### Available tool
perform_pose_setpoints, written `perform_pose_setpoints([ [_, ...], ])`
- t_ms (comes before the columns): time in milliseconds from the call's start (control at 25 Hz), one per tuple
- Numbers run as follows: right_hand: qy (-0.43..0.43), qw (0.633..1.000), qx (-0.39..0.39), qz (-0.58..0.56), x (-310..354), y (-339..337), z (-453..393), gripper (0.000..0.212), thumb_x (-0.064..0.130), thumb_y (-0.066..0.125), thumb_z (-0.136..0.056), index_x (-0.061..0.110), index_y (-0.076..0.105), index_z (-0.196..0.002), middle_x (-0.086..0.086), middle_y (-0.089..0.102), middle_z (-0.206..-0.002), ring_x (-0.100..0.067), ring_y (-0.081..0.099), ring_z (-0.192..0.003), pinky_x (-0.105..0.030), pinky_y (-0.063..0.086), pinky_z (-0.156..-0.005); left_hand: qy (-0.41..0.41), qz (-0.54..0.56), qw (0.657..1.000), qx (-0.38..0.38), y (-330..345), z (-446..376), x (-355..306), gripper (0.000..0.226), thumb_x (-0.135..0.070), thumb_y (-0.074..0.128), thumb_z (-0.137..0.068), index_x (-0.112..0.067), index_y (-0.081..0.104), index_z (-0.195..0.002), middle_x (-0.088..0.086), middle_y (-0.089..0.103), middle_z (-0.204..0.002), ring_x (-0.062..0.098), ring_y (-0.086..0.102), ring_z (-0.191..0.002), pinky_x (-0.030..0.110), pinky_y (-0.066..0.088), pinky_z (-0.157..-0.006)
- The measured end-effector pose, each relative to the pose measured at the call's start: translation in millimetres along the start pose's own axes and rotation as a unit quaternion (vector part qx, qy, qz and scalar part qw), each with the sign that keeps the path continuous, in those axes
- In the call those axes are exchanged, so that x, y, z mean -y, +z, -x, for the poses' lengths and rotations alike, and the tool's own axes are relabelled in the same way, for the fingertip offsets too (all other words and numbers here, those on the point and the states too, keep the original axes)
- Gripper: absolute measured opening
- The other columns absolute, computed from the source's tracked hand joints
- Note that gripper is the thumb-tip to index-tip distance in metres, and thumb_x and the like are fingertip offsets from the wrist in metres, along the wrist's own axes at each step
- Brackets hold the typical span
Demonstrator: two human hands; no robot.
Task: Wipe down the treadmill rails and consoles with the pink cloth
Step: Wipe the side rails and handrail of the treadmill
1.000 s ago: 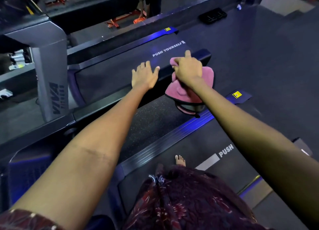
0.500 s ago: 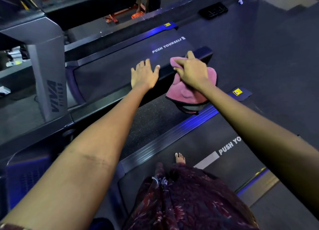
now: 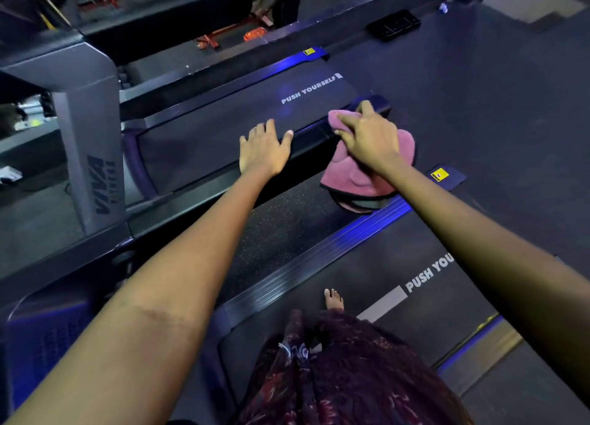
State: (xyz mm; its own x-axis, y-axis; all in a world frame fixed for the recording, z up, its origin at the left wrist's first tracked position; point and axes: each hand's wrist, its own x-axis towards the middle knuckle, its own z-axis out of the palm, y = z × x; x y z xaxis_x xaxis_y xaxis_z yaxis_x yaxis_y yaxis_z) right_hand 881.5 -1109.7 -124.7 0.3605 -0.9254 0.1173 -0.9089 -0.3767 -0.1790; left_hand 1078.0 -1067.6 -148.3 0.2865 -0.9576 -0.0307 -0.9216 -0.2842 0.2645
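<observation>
"PUSH YOURSELF" is written in white on the far treadmill belt (image 3: 242, 118), and "VIVA" is seen on the grey post (image 3: 92, 156). The left hand (image 3: 263, 150) is laid flat, fingers straight, on the side rail (image 3: 306, 137). The pink cloth (image 3: 360, 169) is pinched by the right hand (image 3: 367, 137) at the rail's end. Dark floor (image 3: 495, 105) lies open beyond.
</observation>
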Motion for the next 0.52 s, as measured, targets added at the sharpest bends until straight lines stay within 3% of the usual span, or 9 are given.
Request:
perform_pose_setpoints([
  [160,0.114,0.993,-0.017,-0.009,-13.0,-9.7,-26.6,0.03,0.034,0.047,-0.094,0.02,0.061,-0.116,-0.016,0.044,-0.122,-0.039,0.056,-0.099,-0.041,0.043,-0.078,-0.002,0.001,1.0,-0.01,-1.1,-0.6,-0.4,0.057,-0.047,0.028,-0.097,-0.011,0.033,-0.14,0.013,0.041,-0.142,0.029,0.037,-0.131,0.046,0.025,-0.108],
  [400,0.012,0.999,-0.009,-0.031,-11.4,3.3,-12.0,0.032,0.04,0.048,-0.093,0.024,0.06,-0.118,-0.013,0.044,-0.119,-0.035,0.056,-0.095,-0.039,0.043,-0.074,-0.01,-0.002,1.0,-0.024,-0.6,-0.5,-0.9,0.056,-0.047,0.031,-0.097,-0.012,0.033,-0.14,0.011,0.04,-0.143,0.027,0.037,-0.131,0.044,0.025,-0.109],
  [520,0.073,0.997,-0.013,-0.035,-25.7,-5.8,-35.7,0.031,0.039,0.047,-0.094,0.023,0.062,-0.116,-0.014,0.043,-0.122,-0.038,0.057,-0.095,-0.039,0.044,-0.078,-0.016,-0.008,0.999,-0.028,-0.8,0.9,-2.4,0.057,-0.048,0.03,-0.097,-0.011,0.033,-0.14,0.011,0.04,-0.142,0.027,0.038,-0.13,0.043,0.024,-0.109],
])
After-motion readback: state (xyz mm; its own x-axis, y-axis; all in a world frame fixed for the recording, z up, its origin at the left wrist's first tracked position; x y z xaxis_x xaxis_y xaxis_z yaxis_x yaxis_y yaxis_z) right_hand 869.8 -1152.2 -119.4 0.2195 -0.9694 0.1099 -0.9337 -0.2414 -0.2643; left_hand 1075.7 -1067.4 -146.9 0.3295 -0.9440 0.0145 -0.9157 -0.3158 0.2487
